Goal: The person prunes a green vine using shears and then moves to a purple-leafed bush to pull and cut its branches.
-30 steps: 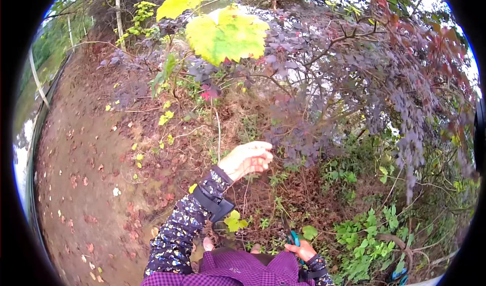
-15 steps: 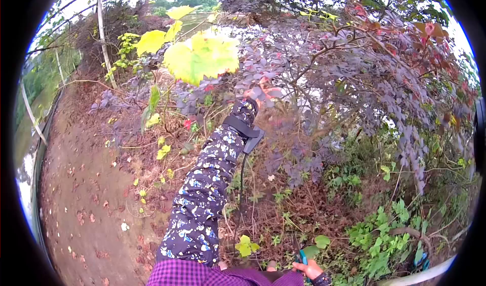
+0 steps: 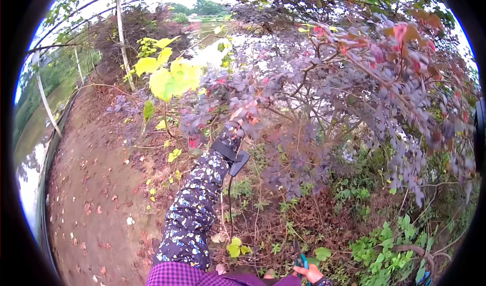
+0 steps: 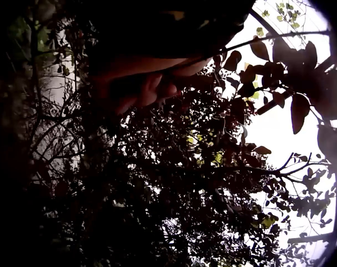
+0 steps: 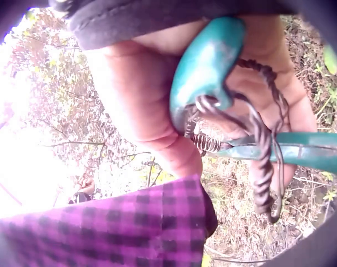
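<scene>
My left hand point(image 3: 247, 115) is reached forward into a shrub with dark purple leaves point(image 3: 283, 78), which partly cover it. In the left wrist view the hand point(image 4: 149, 92) is dark, its fingers bent, with a thin leafy branch point(image 4: 252, 43) running out from the grip. Low by my body, my right hand point(image 3: 312, 273) holds pruning shears point(image 3: 302, 260), blades pointing up and away. The right wrist view shows their teal handles point(image 5: 208, 64) spread apart around a coil spring point(image 5: 206, 143), with a twisted wire loop point(image 5: 263, 161) hanging off the handle ends.
Large yellow leaves point(image 3: 174, 79) hang left of the shrub. A bare dirt path point(image 3: 96, 205) with fallen leaves runs along the left, beside a low dark edging point(image 3: 45, 205). Green leafy plants point(image 3: 379, 250) and a curved woody stem point(image 3: 412, 249) stand at the lower right.
My left hand has risen from above the ground into the purple foliage, then come slightly back and down. The view has tilted up. My right hand stays low with the pruning shears.
</scene>
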A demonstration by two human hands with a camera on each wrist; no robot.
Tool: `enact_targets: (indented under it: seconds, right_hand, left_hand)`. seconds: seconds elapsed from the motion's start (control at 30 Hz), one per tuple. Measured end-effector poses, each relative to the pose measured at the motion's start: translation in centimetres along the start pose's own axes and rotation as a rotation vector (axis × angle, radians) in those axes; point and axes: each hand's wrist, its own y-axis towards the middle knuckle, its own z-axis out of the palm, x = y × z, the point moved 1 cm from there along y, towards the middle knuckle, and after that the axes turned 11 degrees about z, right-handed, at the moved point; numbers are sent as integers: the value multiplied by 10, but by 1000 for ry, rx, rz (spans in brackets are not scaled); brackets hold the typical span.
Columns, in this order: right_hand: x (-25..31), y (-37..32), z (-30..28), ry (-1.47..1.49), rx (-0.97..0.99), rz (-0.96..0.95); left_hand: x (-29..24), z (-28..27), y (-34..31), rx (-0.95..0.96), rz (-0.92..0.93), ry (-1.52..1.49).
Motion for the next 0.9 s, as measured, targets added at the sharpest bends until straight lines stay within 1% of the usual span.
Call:
enact_targets:
  seconds: [0.03, 0.07, 0.13, 0.17, 0.2, 0.27, 0.33, 0.43, 0.47, 0.5, 0.53, 0.63, 0.7, 0.8, 0.87, 0.9]
  right_hand:
    - [-8, 12, -7, -26, 23, -39]
    - [-11, 22, -13, -38, 34, -40]
    - [-15, 38, -22, -101, 78, -22]
    - [-15, 44, -27, -87, 112, 25]
    - [-11, 44, -28, -86, 119, 53]
    - [-2, 37, -29, -108, 141, -8]
    - [3, 38, -31, -167, 164, -32]
    - [10, 41, -33, -253, 185, -80]
    - [11, 44, -33, -275, 182, -102]
    - [6, 58, -35, -312, 208, -56]
    - [15, 49, -33, -339, 196, -65]
    - [20, 50, -30, -364, 224, -63]
    - [18, 60, -27, -405, 237, -153]
    - [30, 57, -22, -444, 291, -137]
    - [35, 57, -19, -462, 303, -139]
    - [40, 56, -18, -473, 308, -143]
  left_hand:
    - [-22, 83, -39, -122, 31, 166]
    - [-26, 91, -49, -133, 40, 174]
    - [-30, 99, -67, -190, -73, 249]
    - [-32, 103, -79, -197, -95, 265]
    - [-35, 109, -96, -194, -77, 289]
    - [-40, 109, -123, -187, -113, 303]
    - [-46, 111, -155, -253, -144, 349]
    - [-55, 111, -201, -291, -194, 348]
    - [-59, 115, -216, -309, -214, 357]
    - [-62, 119, -232, -325, -215, 391]
    - [-65, 126, -248, -378, -256, 413]
    - [-71, 145, -295, -403, -328, 418]
    - [-69, 154, -323, -474, -394, 443]
    - [-69, 173, -344, -513, -403, 560]
    - [-68, 184, -347, -497, -380, 584]
    - [-67, 187, -346, -457, -401, 617]
